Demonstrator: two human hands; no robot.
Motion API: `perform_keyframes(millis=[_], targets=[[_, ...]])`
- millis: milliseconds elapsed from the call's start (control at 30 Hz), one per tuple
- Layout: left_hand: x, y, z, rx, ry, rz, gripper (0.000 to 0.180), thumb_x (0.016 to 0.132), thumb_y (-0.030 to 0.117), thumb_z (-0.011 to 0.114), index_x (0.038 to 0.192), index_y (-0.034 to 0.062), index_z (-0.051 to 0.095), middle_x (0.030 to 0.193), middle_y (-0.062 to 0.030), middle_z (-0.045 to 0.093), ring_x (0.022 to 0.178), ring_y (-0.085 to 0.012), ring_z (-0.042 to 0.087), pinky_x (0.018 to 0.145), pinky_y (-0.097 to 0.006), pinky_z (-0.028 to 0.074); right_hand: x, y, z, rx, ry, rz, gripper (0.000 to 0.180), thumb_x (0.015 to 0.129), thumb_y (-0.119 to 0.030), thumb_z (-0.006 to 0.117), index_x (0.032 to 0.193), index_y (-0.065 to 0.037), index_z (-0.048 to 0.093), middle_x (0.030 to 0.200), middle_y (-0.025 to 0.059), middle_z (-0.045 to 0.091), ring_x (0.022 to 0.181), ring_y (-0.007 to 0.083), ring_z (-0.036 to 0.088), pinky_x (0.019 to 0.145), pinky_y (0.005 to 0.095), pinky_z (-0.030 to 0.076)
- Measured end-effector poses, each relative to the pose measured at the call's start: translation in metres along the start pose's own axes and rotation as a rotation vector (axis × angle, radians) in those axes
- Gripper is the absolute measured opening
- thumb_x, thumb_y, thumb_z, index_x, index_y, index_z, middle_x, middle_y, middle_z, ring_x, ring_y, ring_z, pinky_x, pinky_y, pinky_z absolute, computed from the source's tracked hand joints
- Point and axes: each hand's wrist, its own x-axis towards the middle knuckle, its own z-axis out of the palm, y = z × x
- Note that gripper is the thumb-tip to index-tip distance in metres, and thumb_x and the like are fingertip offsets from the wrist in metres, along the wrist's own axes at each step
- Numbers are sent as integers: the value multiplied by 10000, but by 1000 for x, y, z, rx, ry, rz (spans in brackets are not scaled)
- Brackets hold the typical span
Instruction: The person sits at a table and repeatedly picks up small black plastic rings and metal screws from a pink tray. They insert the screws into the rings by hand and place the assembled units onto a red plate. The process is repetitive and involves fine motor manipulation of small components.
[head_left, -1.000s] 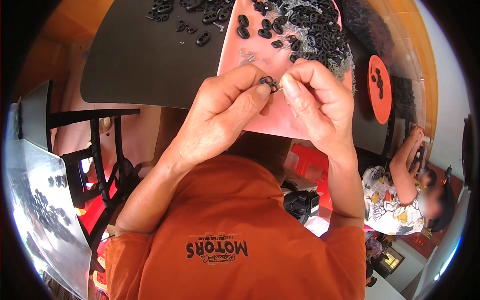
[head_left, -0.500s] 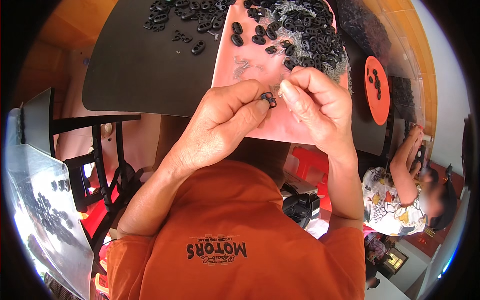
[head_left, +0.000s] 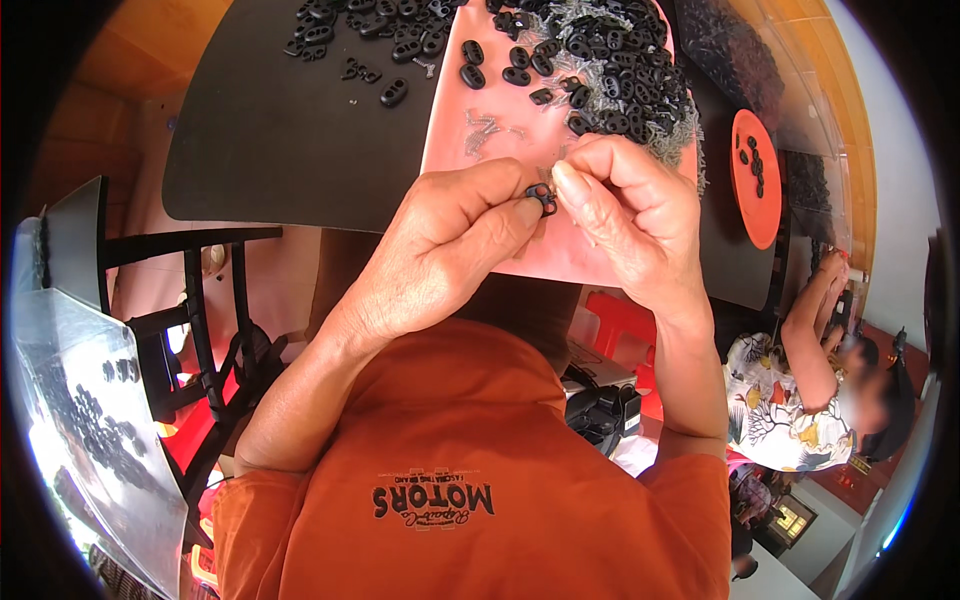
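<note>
Two hands [head_left: 545,235] pinching one black oval clip [head_left: 541,195], one pink sheet [head_left: 520,140] beneath

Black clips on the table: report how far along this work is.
Done: hard to tell; a scatter of loose black pieces lies apart on the dark table, but I cannot see whether they are finished. In hand: left hand and right hand pinch one small black clip between fingertips. Left: a large heap of black clips and small metal springs on the pink sheet.

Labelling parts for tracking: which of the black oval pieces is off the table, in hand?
The black oval piece pinched between left hand and right hand fingertips, above the pink sheet; the others lie loose farther up.
</note>
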Motion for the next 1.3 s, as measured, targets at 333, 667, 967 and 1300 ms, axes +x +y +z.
perform_keyframes(millis=[333, 667, 967, 1300], targets=[[2, -3, 5, -16, 50, 66, 176, 933, 58, 494, 773, -14, 508, 667, 9, 438, 620, -62, 383, 538, -249, 357, -2, -1, 5, 12, 39, 28, 110, 915, -64, 609, 831, 2, 579, 696, -7, 540, 616, 30, 448, 535, 211, 375], [-1, -3, -3, 34, -17, -1, 226, 964, 176, 513, 888, -23, 589, 782, -4, 553, 677, -48, 479, 599, -197, 410, -4, -5, 0, 73, -33, 61, 87, 932, -69, 588, 900, 12, 594, 754, 2, 569, 685, 34, 495, 594, 195, 410], [0, 0, -2, 14, -20, -9, 228, 964, 183, 520, 889, -20, 592, 790, -10, 562, 680, -44, 488, 610, -190, 427, -4, -7, -2, 83, 0, 62, 116, 933, -83, 597, 877, 18, 602, 754, -9, 576, 687, 28, 495, 588, 188, 407], [1, -4, -2, 1, -31, 11, 225, 958, 172, 526, 835, -10, 575, 763, -1, 538, 665, -50, 458, 589, -205, 394, -4, -5, 0, 64, 10, 48, 117, 932, -74, 594, 855, 14, 590, 729, -19, 558, 666, 21, 478, 570, 188, 396]])
